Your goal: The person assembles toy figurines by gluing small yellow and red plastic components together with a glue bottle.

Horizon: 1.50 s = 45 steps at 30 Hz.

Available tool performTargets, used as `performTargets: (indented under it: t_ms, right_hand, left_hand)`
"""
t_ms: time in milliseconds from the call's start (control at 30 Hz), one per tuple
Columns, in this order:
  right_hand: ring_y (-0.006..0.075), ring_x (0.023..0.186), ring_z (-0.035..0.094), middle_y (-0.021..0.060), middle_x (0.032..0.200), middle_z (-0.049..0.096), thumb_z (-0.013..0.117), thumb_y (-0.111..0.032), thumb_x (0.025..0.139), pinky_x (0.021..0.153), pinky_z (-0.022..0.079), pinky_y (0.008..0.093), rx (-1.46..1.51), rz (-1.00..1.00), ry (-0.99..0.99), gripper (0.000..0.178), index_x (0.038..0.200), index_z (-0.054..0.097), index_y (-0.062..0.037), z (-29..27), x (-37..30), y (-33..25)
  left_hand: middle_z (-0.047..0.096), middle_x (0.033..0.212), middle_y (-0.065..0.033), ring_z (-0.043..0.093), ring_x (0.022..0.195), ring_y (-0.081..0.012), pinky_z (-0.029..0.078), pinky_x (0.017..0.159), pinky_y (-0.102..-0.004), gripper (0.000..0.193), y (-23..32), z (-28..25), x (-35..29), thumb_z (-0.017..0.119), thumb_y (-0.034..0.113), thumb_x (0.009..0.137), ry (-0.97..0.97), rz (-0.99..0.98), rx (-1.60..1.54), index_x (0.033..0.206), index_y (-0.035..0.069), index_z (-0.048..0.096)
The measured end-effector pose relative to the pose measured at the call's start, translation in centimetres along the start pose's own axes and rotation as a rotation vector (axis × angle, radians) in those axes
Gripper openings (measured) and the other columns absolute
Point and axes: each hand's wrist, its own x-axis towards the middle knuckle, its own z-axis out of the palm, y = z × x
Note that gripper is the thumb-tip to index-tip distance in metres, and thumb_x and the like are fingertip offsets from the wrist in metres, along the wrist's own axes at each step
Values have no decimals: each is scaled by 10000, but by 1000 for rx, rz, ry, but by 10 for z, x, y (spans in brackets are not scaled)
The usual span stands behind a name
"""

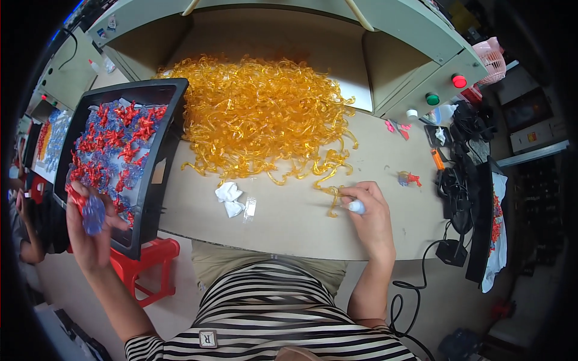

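My left hand (91, 243) is closed around a small figure (93, 215) of red and clear blue plastic, raised over the near left side of a black tray (144, 228). Inside that tray lie several similar red and blue figures (128, 151). My right hand (373, 219) grips a small white bottle (356, 207), its rounded end showing below the fingers. Thumb and forefinger of this hand reach a curved clear yellow plastic piece (331, 192) on the table; I cannot tell if they pinch it. Beyond spreads a large heap of such yellow pieces (265, 120).
Crumpled white tissue (229, 197) and a strip of clear tape (250, 206) lie on the table (289, 225). One red figure (410, 178) rests at right, near an orange tool (437, 159) and black cables (459, 198). A red stool (150, 265) stands below the tray.
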Motion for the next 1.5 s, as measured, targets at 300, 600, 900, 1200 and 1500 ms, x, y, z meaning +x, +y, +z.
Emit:
performTargets:
  t_ms: [300, 600, 900, 1200, 1500]
  right_hand:
    - [182, 695, 542, 69, 806, 547, 656, -37, 740, 625, 441, 270, 28, -44, 74, 125, 855, 613, -16, 0, 2, -8]
    - [242, 710, 545, 104, 785, 542, 699, -79, 686, 638, 443, 325, -122, 82, -113, 193, 798, 558, -11, 6, -2, -23]
    - [299, 737, 547, 119, 859, 525, 659, -13, 654, 654, 450, 358, -110, 58, -58, 211, 833, 546, -18, 9, -4, -20]
    - [80, 692, 532, 34, 815, 571, 565, -22, 813, 601, 433, 213, 909, 359, -117, 45, 852, 554, 0, 8, -15, -35]
    - [59, 703, 534, 19, 804, 584, 605, -43, 811, 629, 442, 185, 1046, 352, -191, 115, 912, 569, -2, 27, -24, -40]
  left_hand:
    - [487, 916, -69, 540, 882, -319, 524, 633, -597, 259, -94, 104, -9, 383, 269, 922, -117, -612, -935, 1028, 62, 498]
    - [552, 926, -56, 499, 792, -139, 421, 661, -288, 339, -115, 140, -9, 378, 386, 931, 27, -832, -571, 985, 80, 511]
    - [543, 881, -37, 504, 785, -120, 434, 639, -280, 238, -125, 146, -19, 485, 268, 907, -84, -783, -512, 1023, 62, 515]
    - [528, 762, 7, 515, 645, -74, 446, 575, -224, 173, -128, 181, -12, 596, 136, 841, -253, -833, -315, 979, 39, 558]
    - [520, 713, 12, 471, 550, -54, 396, 495, -189, 127, -130, 182, -13, 603, 130, 838, -239, -710, -228, 897, 43, 533]
